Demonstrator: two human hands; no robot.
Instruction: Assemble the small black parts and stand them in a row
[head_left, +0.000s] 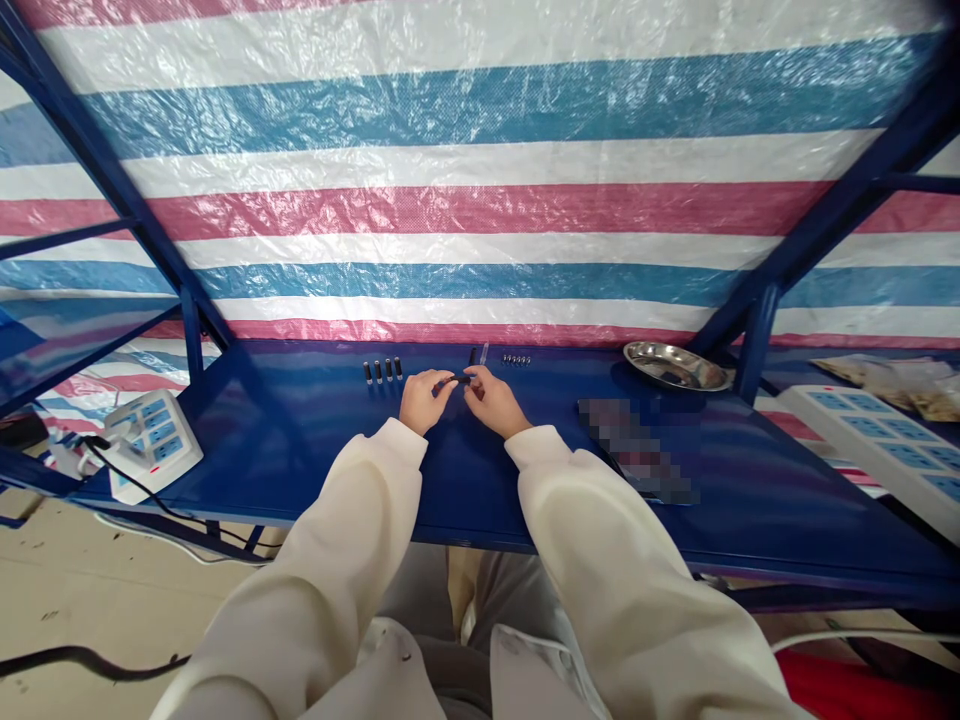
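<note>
My left hand and my right hand meet above the blue table, each with fingers pinched. Between their fingertips is a small dark rod-like piece; its exact kind is too small to make out. Just beyond the hands lie a short black stick-like part and a clear slender tube. To the left, several short black cylinders with pale ends form a row. A row of small shiny metal pieces sits on the right.
The blue table bears an oval steel dish at the back right and a blurred-out flat item nearer me. Power strips stand at the left and right. Blue frame posts rise at both sides before a striped plastic sheet.
</note>
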